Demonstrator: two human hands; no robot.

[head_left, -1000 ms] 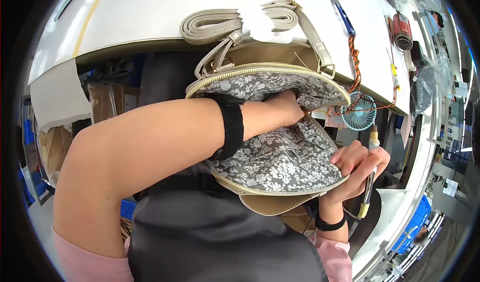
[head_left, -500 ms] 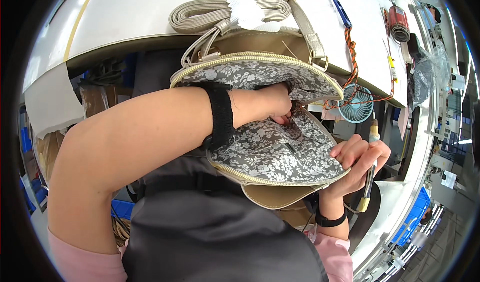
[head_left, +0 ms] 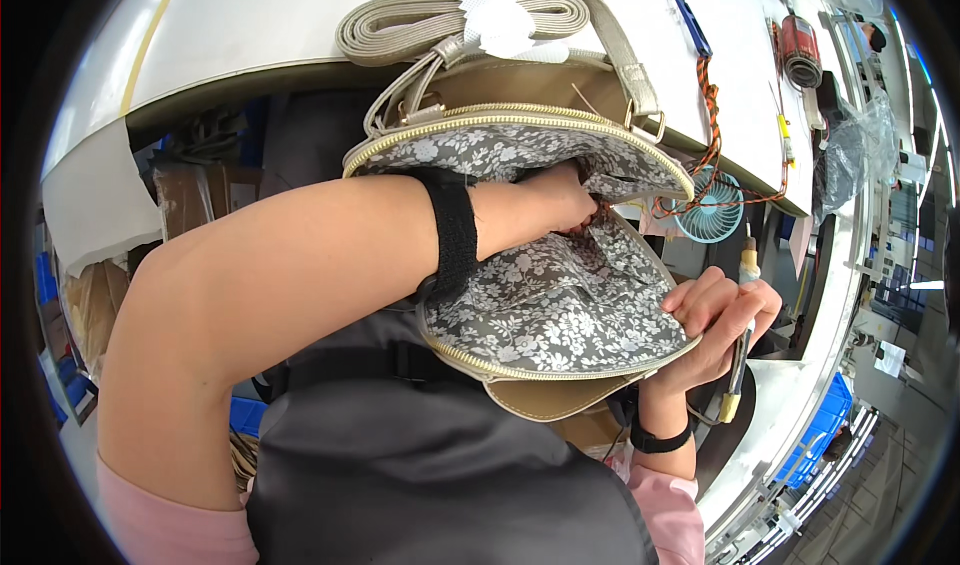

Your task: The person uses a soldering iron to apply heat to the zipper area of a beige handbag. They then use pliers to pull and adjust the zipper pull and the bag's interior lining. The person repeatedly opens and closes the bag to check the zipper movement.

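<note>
A beige handbag (head_left: 520, 83) lies with its zipped mouth wide open, its grey lining (head_left: 540, 310) printed with white flowers. My left hand (head_left: 562, 200) reaches deep inside; its fingers are curled against the lining at the bottom, and whatever they hold is hidden. On the right, my right hand (head_left: 715, 320) pinches the near rim of the bag beside the gold zipper (head_left: 520, 373). A slim tool (head_left: 741, 355) with tape-wrapped ends and a thin tip passes through the same hand.
A coiled beige strap (head_left: 400, 30) in white wrapping rests on the white table (head_left: 250, 15). Blue-handled scissors (head_left: 690, 25) on an orange-black cord, a red can (head_left: 800, 50) and a small light-blue fan (head_left: 710, 205) are to the right. Blue bins (head_left: 815, 435) stand farther off.
My left hand has pushed a little farther right and deeper into the bag, so less of its fingers shows. My right hand keeps its grip on the rim.
</note>
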